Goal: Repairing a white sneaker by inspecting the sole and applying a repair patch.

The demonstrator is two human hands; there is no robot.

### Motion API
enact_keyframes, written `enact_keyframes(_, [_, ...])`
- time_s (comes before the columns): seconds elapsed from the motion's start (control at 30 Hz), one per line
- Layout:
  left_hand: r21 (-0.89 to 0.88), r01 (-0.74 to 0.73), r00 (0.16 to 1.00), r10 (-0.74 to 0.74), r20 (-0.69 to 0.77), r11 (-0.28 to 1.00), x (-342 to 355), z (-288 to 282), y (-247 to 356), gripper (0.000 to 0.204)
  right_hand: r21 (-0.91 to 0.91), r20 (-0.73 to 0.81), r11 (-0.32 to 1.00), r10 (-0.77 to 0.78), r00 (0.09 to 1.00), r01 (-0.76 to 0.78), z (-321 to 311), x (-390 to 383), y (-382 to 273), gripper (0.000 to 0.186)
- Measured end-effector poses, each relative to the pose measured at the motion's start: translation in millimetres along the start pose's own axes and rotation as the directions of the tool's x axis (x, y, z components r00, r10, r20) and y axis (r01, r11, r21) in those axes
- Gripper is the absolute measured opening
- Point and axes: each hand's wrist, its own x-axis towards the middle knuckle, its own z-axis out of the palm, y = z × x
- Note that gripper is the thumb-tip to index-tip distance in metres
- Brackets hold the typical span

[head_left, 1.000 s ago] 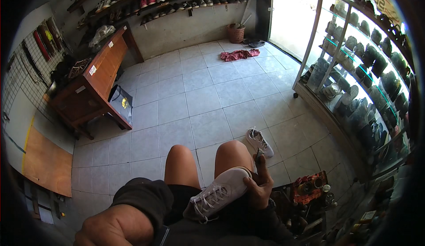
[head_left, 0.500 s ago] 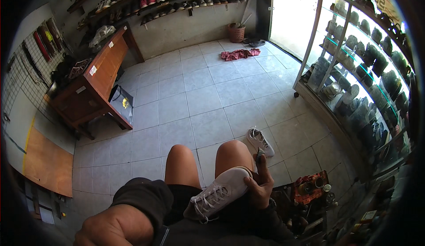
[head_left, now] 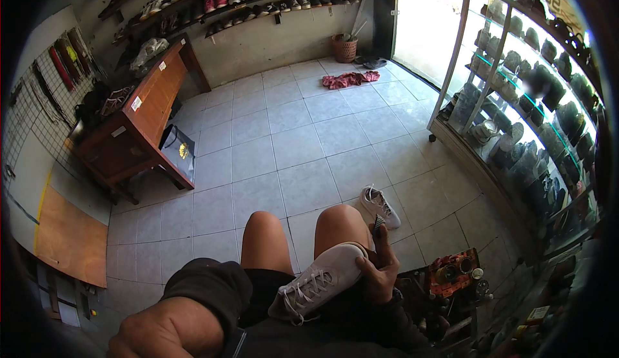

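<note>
Across my lap lies a white lace-up sneaker [head_left: 320, 282], its toe pointing up and right, its laces loose. My right hand [head_left: 382, 269] grips its toe end, thumb on the upper and fingers along the far side. A small grey ridged piece [head_left: 379, 220] shows by the tip of the raised finger; whether it is held is unclear. At the lower left edge is my left hand [head_left: 138, 335], bent back toward me and away from the sneaker, fingers hidden. Another white sneaker [head_left: 380, 206] stands on the floor beyond my right knee.
At my right is a low clutter of tools and tins with an orange tray [head_left: 451, 273]. A glass cabinet [head_left: 474, 68] of shoes stands farther right. A wooden desk [head_left: 129, 145] is at left; a red cloth [head_left: 350, 79] lies on the tiled floor [head_left: 300, 142].
</note>
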Motion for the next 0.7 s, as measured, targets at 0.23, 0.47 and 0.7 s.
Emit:
enact_keyframes(0.23, [0.000,0.015,1.000,-0.015,0.012,1.000,2.6,-1.5,2.3,0.027,0.017,0.007,1.000,0.000,1.000,-0.001,1.9,-0.6,-1.1,0.089])
enact_keyframes(0.47, [-0.017,-0.002,1.000,0.002,-0.001,1.000,1.0,-1.9,2.6,0.027,0.013,0.005,1.000,-0.005,1.000,0.005,-0.9,-2.8,0.5,0.089])
enact_keyframes(0.7, [-0.169,0.049,0.997,-0.037,0.073,0.984,4.6,-20.6,5.2,0.027,-0.009,-0.006,1.000,-0.008,1.000,0.008,0.6,-7.8,-5.7,0.091])
